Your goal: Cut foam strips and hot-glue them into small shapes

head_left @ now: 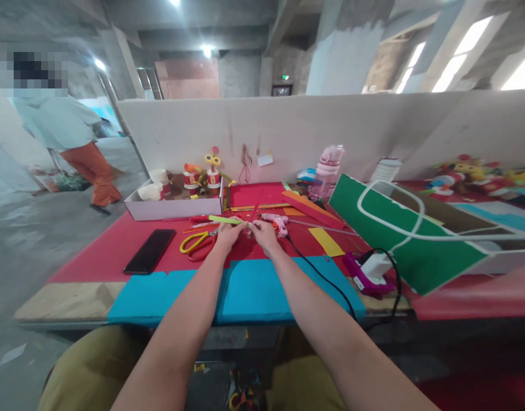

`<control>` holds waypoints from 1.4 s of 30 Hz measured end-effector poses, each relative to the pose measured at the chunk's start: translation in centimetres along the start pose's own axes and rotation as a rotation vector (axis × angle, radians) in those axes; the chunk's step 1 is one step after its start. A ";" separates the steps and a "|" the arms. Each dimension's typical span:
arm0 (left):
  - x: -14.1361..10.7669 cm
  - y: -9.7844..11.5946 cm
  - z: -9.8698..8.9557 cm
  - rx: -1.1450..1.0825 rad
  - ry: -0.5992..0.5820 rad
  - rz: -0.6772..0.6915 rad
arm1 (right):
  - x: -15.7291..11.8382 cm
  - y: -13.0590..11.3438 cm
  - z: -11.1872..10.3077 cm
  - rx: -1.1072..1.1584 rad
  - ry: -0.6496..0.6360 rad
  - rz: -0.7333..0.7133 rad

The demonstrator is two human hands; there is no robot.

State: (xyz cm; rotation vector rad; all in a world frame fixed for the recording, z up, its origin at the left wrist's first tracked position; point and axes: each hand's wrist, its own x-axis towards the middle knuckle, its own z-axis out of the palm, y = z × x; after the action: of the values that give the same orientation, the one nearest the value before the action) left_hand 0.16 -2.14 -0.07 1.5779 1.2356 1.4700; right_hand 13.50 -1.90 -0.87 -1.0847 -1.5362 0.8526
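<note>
A thin light-green paper strip (221,219) is pinched in my left hand (230,234), with its longer end pointing left. My right hand (264,235) is closed at the strip's right end, the fingertips of both hands almost meeting. A narrow red strip (256,209) rises just behind my right fingers; whether it is held I cannot tell. Scissors with yellow and red handles (195,242) lie left of my left hand. Beside my right hand rests a pink glue gun (276,222), its black cord running toward the front edge.
A black phone (149,251) lies at left, near a white box (172,209) with paper cups and figures. To the right are a yellow paper piece (326,242), a purple power strip (367,279) and a green panel (399,240). A pink bottle (328,168) stands behind. A person walks at far left.
</note>
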 end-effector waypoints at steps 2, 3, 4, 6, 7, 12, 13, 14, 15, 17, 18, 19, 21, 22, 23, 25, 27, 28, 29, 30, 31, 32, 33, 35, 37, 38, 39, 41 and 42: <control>0.0 0.2 0.0 0.012 0.009 -0.008 | 0.1 0.2 0.2 0.010 0.006 0.009; -0.1 0.3 0.0 0.011 0.013 -0.010 | 0.1 0.3 0.2 0.020 0.008 0.016; -0.1 0.4 0.0 0.006 0.014 -0.010 | 0.1 0.4 0.3 0.030 0.009 0.021; -0.2 0.6 0.0 -0.005 0.010 -0.008 | 0.0 0.5 0.4 0.044 0.009 0.026; -0.2 0.6 0.1 -0.009 0.012 -0.006 | 0.0 0.5 0.4 0.050 0.011 0.028; -0.1 0.5 0.2 0.002 0.017 0.029 | -0.1 0.7 0.4 0.061 0.003 0.023; 0.0 0.4 0.2 0.014 0.012 0.043 | 0.0 0.7 0.4 0.066 -0.001 0.023; 0.1 0.3 0.2 0.033 0.007 0.058 | 0.0 0.7 0.4 0.073 -0.004 0.023; 0.2 0.2 0.2 0.060 0.004 0.074 | 0.0 0.7 0.4 0.079 -0.003 0.022; 0.4 -0.1 0.2 0.138 -0.003 0.110 | 0.0 0.6 0.4 0.081 0.005 0.013; 0.4 -0.2 0.1 0.177 -0.005 0.127 | 0.0 0.6 0.4 0.077 0.010 0.011; 0.5 -0.4 0.1 0.212 -0.009 0.140 | -0.1 0.5 0.4 0.075 0.013 0.011; 0.5 -0.5 0.0 0.270 -0.013 0.154 | -0.2 0.4 0.4 0.072 0.016 0.016; 0.4 -0.5 0.0 0.293 -0.011 0.156 | -0.2 0.4 0.4 0.068 0.018 0.018; 0.4 -0.5 0.0 0.315 -0.005 0.159 | -0.3 0.4 0.5 0.063 0.026 0.019; 0.3 -0.4 0.0 0.352 -0.004 0.172 | -0.3 0.3 0.5 0.044 0.045 0.015; 0.2 -0.4 0.1 0.370 -0.017 0.184 | -0.3 0.3 0.6 0.022 0.067 0.004; 0.2 -0.3 0.1 0.371 -0.019 0.187 | -0.3 0.3 0.6 -0.002 0.076 -0.007; 0.3 -0.4 0.2 0.368 -0.017 0.189 | -0.3 0.3 0.6 -0.027 0.085 -0.018; 0.3 -0.4 0.2 0.360 -0.014 0.191 | -0.3 0.3 0.6 -0.051 0.091 -0.029; 0.3 -0.4 0.3 0.348 -0.012 0.194 | -0.2 0.3 0.6 -0.068 0.095 -0.038; 0.4 -0.4 0.3 0.334 -0.012 0.198 | -0.2 0.2 0.6 -0.076 0.097 -0.045; 0.4 -0.5 0.3 0.320 -0.013 0.203 | -0.3 0.1 0.6 -0.078 0.097 -0.050; 0.3 -0.4 0.2 0.298 -0.014 0.214 | -0.4 -0.1 0.7 -0.072 0.095 -0.058; 0.1 -0.3 0.0 0.294 -0.015 0.227 | -0.6 -0.4 0.7 -0.073 0.097 -0.071; -0.1 -0.2 0.0 0.295 -0.015 0.232 | -0.7 -0.5 0.8 -0.077 0.099 -0.076; -0.3 -0.1 -0.1 0.299 -0.017 0.235 | -0.8 -0.6 0.8 -0.082 0.101 -0.083; -0.8 0.1 0.0 0.293 -0.002 0.222 | -1.0 -0.7 0.8 -0.098 0.105 -0.101; -0.9 0.2 0.2 0.290 0.001 0.207 | -1.1 -0.7 0.8 -0.107 0.105 -0.113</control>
State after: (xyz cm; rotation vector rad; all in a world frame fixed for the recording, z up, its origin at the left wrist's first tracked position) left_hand 0.43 -3.03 -0.28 1.9469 1.3680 1.4662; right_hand 12.60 -3.14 -0.83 -1.0912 -1.5527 0.6332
